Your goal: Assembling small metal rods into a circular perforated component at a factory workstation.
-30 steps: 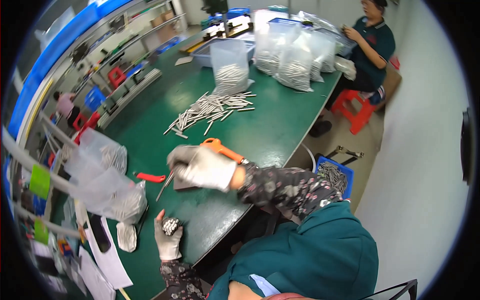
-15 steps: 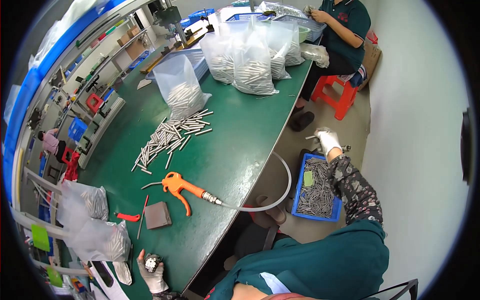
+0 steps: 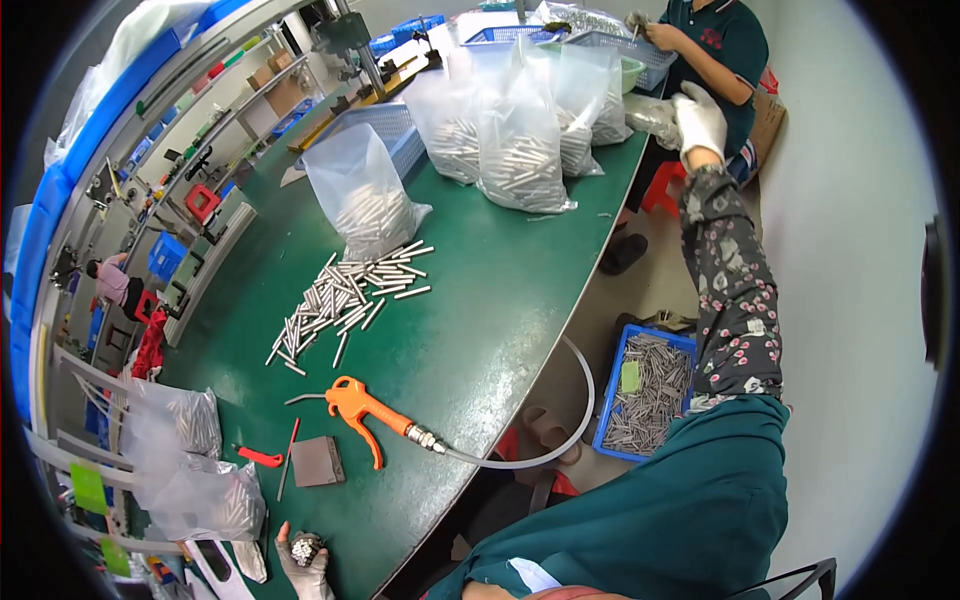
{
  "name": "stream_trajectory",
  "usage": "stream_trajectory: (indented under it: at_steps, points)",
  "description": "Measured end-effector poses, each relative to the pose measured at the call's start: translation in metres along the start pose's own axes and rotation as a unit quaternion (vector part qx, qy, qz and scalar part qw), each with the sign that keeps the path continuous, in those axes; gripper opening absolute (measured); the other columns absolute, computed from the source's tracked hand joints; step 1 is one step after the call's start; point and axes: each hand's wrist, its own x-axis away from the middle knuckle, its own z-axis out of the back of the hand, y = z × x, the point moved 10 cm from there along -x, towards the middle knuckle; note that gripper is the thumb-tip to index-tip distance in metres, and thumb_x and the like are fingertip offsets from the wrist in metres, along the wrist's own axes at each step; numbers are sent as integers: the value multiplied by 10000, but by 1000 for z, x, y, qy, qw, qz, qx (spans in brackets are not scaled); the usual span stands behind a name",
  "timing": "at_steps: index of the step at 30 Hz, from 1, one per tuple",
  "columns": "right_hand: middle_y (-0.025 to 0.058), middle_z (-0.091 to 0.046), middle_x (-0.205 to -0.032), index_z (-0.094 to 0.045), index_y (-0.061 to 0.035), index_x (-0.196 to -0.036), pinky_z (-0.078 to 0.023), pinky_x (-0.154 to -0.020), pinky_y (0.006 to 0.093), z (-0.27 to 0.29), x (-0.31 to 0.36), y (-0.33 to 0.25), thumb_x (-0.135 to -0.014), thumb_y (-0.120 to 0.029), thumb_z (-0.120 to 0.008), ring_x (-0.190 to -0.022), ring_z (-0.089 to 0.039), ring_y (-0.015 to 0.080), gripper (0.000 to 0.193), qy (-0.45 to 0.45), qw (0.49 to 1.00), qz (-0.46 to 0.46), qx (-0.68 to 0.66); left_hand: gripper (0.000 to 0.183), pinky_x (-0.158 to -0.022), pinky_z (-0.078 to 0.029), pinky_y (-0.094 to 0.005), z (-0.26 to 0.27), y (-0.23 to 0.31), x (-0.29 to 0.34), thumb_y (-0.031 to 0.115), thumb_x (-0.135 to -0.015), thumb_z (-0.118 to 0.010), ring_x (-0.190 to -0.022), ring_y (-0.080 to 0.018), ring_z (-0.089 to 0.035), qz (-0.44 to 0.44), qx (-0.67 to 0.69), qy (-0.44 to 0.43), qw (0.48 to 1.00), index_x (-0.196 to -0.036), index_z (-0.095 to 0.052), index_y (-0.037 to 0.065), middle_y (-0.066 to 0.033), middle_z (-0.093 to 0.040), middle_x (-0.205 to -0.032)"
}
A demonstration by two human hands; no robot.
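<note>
My left hand [image 3: 300, 568], in a fingerless-tipped glove, curls round a bundle of metal rods [image 3: 306, 547] with their ends showing, low at the near left of the green table. My right hand [image 3: 702, 128], in a white glove, reaches far out at the upper right, beside a clear plastic bag [image 3: 652, 118] at the table's edge. Its fingers point away, and whether they hold anything is hidden. Loose metal rods [image 3: 345, 300] lie in a heap mid-table, before an upright plastic bag of rods [image 3: 372, 212]. A blue crate [image 3: 600, 418] full of rods stands on the floor.
On the table [image 3: 490, 300] lie an orange air blow gun [image 3: 365, 412] with a hose [image 3: 540, 462], a brown block [image 3: 318, 462] and a red-handled cutter [image 3: 260, 457]. More filled bags [image 3: 520, 160] stand at the back. A co-worker [image 3: 735, 50] sits at the far right.
My right hand has swung up and away from above the blue crate to the far table edge near the co-worker. My left hand keeps its bundle. The whole view has shifted slightly.
</note>
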Motion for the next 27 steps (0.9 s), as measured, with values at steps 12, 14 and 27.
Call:
stream_trajectory:
  at_steps: [12,14,27]
  points:
    - [57,-651,-851,-572,-34,-1112,-440,-567,200,90,130,4,-875,-101,-488,-635,-553,75,261,-51,945,-109,-304,677,-750,-423,-232,11,-36,0,116,-604,-781,-838,-118,-514,-34,175,47,983,-1181,-442,15,-32,-507,-955]
    - [58,-639,-860,-573,-26,-1094,-430,-581,194,79,190,-81,-870,-90,-493,-658,-559,65,247,-175,924,-59,-334,491,-787,-416,-238,7,-21,4,-1,-652,-693,-862,-123,-517,-16,198,57,978,-1096,-486,22,-31,-514,-958]
    - [93,-598,-707,-536,-49,-1070,-468,-603,316,19,651,-369,-725,-242,-683,-651,-603,220,422,-719,547,330,-274,630,-758,-463,-232,3,-21,-4,7,-647,-719,-826,-104,-550,-48,233,54,970,-1210,-448,85,-17,-557,-907]
